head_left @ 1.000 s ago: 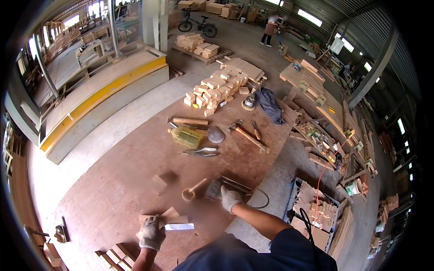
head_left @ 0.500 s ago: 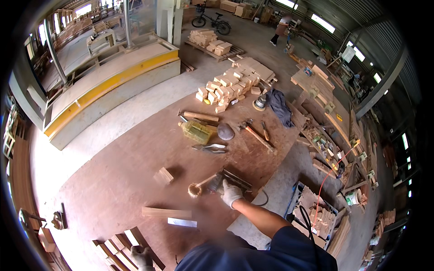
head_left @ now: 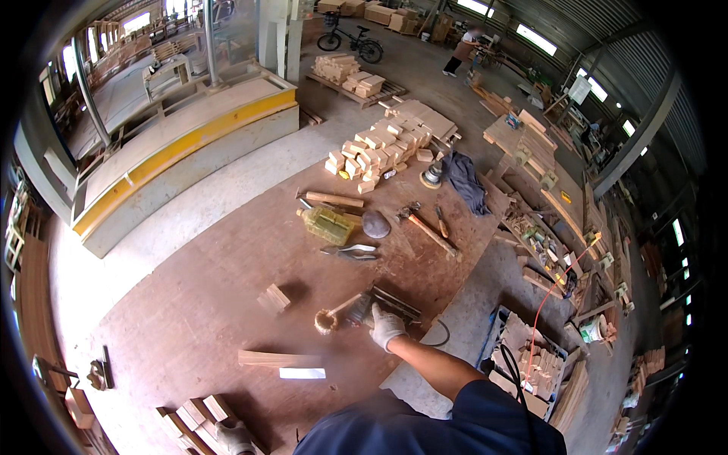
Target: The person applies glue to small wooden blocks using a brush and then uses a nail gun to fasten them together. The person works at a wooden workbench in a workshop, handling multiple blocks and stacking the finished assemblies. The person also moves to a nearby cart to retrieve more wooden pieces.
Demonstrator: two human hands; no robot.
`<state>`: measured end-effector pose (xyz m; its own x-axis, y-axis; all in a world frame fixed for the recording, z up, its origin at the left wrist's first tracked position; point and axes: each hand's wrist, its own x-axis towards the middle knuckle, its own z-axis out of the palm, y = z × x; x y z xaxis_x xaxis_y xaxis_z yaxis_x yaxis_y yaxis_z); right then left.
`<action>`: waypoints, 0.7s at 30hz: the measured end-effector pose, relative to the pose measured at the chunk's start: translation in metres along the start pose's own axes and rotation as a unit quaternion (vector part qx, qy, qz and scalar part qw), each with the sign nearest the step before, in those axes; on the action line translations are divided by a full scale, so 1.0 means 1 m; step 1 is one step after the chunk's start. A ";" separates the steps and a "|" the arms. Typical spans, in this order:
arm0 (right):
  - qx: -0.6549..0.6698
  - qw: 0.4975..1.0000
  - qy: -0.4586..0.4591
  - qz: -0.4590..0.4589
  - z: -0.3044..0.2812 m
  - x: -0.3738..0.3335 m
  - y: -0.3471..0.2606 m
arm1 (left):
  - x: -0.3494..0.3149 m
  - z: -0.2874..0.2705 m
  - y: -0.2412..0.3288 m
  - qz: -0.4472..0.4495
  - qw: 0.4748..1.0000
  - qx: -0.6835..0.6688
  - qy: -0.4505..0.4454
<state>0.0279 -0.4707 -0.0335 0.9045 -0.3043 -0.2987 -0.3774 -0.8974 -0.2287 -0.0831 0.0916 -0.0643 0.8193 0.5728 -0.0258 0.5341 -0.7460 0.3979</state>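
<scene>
My gloved left hand (head_left: 236,437) is at the lower edge, its fingers closed round the side of several wooden strips (head_left: 199,418) lying side by side. My right hand (head_left: 387,329), also gloved, is at a dark, long metal-looking object (head_left: 396,303) on the brown worktable (head_left: 189,303). Its fingers bend in at the object's near side, and what they grip is hidden. Just left of it lies a wood-handled round brush (head_left: 326,322). A wooden strip (head_left: 277,358) and a white slip (head_left: 302,373) lie between my hands, with a small wood block (head_left: 274,298) farther off.
Beyond lie a yellow-green plastic bottle (head_left: 327,226), a grey round pad (head_left: 375,224), pliers (head_left: 350,250), a hammer (head_left: 428,230) and a sander (head_left: 432,176). Wood blocks (head_left: 375,152) are heaped at the far end. A crate of wood pieces (head_left: 523,364) stands at right.
My left hand and the wooden strips have shifted slightly toward the lower edge. My right hand stays at the dark object. The view has turned a little, and a distant person has changed posture.
</scene>
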 end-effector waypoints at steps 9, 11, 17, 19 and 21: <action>-0.009 1.000 0.004 -0.001 0.004 0.002 0.000 | -0.012 -0.055 0.078 -0.082 0.994 0.026 -0.074; -0.014 1.000 0.010 -0.005 0.005 0.001 0.000 | -0.010 -0.049 0.069 -0.073 0.995 0.027 -0.063; 0.003 1.000 0.005 0.009 0.024 0.009 0.018 | -0.008 -0.040 0.062 -0.040 0.998 0.027 -0.048; -0.012 1.000 0.005 0.004 0.015 0.010 0.006 | -0.007 -0.039 0.056 -0.029 0.999 0.023 -0.038; -0.007 1.000 -0.005 -0.005 0.001 0.008 -0.008 | -0.008 -0.038 0.050 -0.012 0.999 0.015 -0.026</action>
<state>0.0381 -0.4656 -0.0346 0.9062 -0.2916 -0.3061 -0.3649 -0.9051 -0.2180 -0.0704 0.0625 -0.0092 0.8154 0.5731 -0.0820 0.5590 -0.7426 0.3688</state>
